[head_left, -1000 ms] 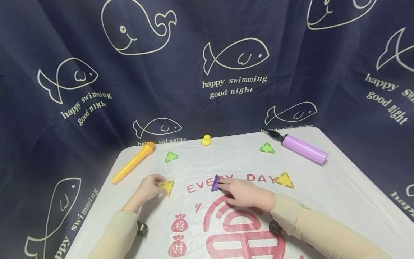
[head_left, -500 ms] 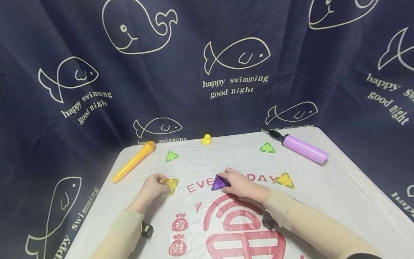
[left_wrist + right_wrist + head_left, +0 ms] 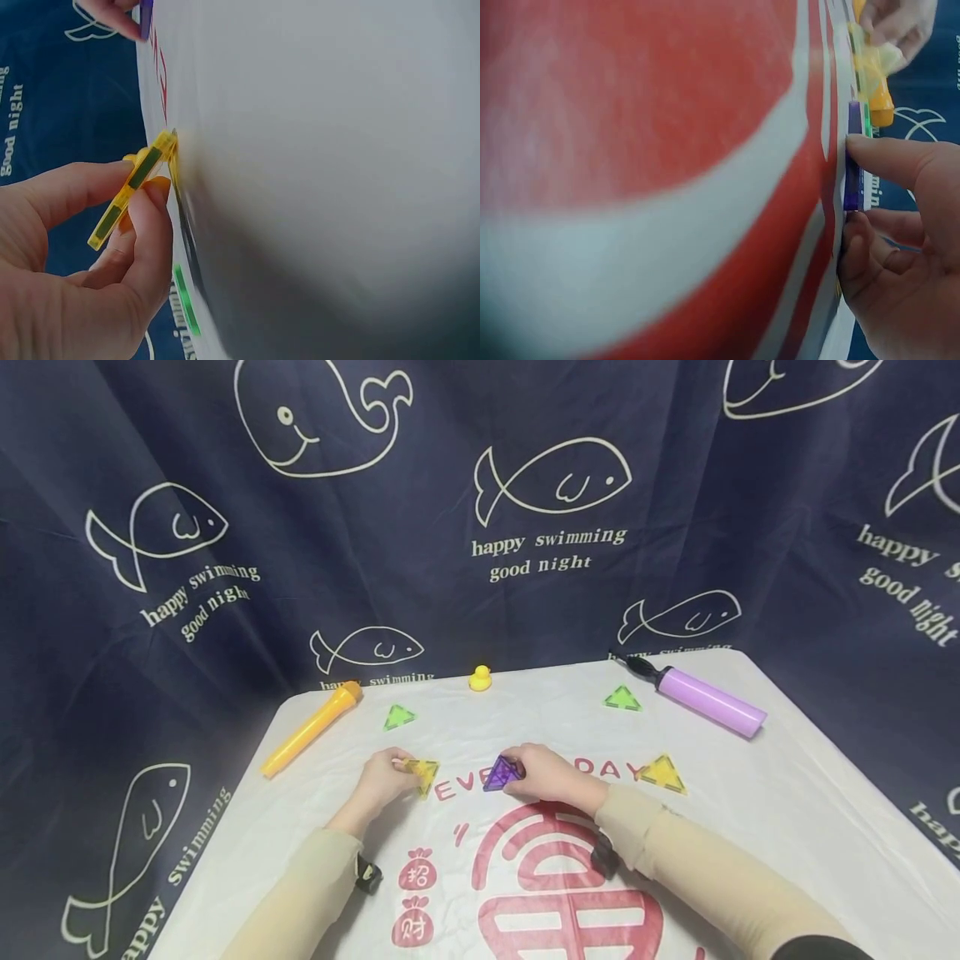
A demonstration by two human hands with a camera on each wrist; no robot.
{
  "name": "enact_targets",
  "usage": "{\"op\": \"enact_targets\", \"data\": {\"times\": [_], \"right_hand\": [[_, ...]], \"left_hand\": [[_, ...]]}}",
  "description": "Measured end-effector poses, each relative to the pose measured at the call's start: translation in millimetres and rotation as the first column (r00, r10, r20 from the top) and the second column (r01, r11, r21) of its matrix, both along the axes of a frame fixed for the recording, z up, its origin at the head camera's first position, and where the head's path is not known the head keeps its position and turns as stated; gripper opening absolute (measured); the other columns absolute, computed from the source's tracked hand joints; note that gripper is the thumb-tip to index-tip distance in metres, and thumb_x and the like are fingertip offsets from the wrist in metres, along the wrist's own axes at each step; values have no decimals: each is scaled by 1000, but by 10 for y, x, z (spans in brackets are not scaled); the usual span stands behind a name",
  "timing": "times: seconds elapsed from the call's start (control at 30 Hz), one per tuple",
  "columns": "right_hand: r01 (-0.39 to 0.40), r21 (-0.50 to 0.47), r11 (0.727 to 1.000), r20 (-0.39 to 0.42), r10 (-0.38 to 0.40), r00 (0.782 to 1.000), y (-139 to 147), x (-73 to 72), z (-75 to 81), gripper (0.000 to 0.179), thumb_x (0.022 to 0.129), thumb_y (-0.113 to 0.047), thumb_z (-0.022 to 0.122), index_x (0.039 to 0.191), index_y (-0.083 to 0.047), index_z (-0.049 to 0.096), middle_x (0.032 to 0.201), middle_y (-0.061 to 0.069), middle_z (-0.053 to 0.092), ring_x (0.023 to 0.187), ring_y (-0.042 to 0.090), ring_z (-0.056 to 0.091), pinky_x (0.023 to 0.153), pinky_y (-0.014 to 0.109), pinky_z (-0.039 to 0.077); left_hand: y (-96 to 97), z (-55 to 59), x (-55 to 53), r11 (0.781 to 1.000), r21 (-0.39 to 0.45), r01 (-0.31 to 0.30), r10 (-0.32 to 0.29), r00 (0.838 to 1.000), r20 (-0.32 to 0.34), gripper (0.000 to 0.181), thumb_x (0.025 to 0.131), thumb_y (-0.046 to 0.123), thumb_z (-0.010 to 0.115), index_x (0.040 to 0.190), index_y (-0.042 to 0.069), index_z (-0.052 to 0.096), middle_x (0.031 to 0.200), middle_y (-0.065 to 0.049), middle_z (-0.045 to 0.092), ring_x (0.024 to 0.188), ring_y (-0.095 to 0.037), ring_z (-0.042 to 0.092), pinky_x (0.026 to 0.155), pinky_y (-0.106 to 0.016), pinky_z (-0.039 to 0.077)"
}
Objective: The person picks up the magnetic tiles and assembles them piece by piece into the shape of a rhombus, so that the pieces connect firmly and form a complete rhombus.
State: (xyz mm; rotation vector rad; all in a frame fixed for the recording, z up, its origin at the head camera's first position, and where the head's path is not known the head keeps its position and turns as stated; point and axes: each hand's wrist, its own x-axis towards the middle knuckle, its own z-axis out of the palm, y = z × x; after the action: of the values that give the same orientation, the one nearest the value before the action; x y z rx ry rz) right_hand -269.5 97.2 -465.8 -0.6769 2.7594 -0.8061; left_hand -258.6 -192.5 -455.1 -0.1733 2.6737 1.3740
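Note:
My left hand pinches a yellow translucent triangular magnetic tile between thumb and fingers. Seen from the left wrist, that yellow tile is tilted, one corner down close to the white cover. Across from it, my right hand holds a purple triangular magnetic tile by its edges. In the right wrist view the purple tile lies nearly flat against the cover, with the thumb and fingers at its sides. A short gap with printed red letters separates the two tiles.
Two green triangle tiles lie farther back, and another yellow tile sits right of my right hand. Along the far edge are a yellow rubber duck, an orange stick with a rounded head and a lilac hand pump.
My left hand has carried the yellow tile to the right, towards the middle. The right hand has gone from fingers over the purple tile to gripping it by its edges, and the tile has turned.

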Motion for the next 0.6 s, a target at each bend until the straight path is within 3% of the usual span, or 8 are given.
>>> {"op": "enact_targets", "data": {"times": [0.13, 0.27, 0.37, 0.6], "right_hand": [[23, 22, 1000, -59, -21, 998, -59, 32, 3, 61, 84, -25, 85, 134, 2, 63, 114, 13, 71, 98, 23, 65, 94, 43, 53], [45, 48, 998, -97, -40, 994, -99, 49, 8, 63, 83, -28, 85, 134, 1, 64, 88, 3, 66, 78, 17, 56, 76, 37, 52], [55, 49, 997, -97, -50, 994, -108, 57, 19, 64, 83, -29, 86, 135, 0, 64, 76, -2, 57, 72, 15, 51, 69, 34, 46], [57, 44, 997, -93, -52, 994, -101, 46, 25, 65, 82, -29, 86, 136, -2, 63, 81, -2, 60, 75, 15, 52, 75, 36, 49]], "left_hand": [[122, -30, -63, 1000, 10, 5, -5, 1000, -22, 39, 76, 2, 79, 112, -2, 64, 94, -12, 68, 80, -22, 64, 68, -31, 55], [252, -42, -131, 1000, -12, 17, -17, 999, -51, 38, 76, 1, 80, 110, -2, 64, 93, -12, 69, 80, -23, 65, 70, -32, 55], [356, -31, -164, 999, -41, 32, -35, 997, -67, 35, 76, 0, 80, 107, -2, 64, 92, -13, 70, 80, -23, 66, 71, -33, 56], [575, -3, -218, 994, -66, 83, -90, 991, -102, 30, 76, -4, 78, 102, -2, 64, 87, -13, 71, 76, -23, 68, 67, -32, 58]]}}
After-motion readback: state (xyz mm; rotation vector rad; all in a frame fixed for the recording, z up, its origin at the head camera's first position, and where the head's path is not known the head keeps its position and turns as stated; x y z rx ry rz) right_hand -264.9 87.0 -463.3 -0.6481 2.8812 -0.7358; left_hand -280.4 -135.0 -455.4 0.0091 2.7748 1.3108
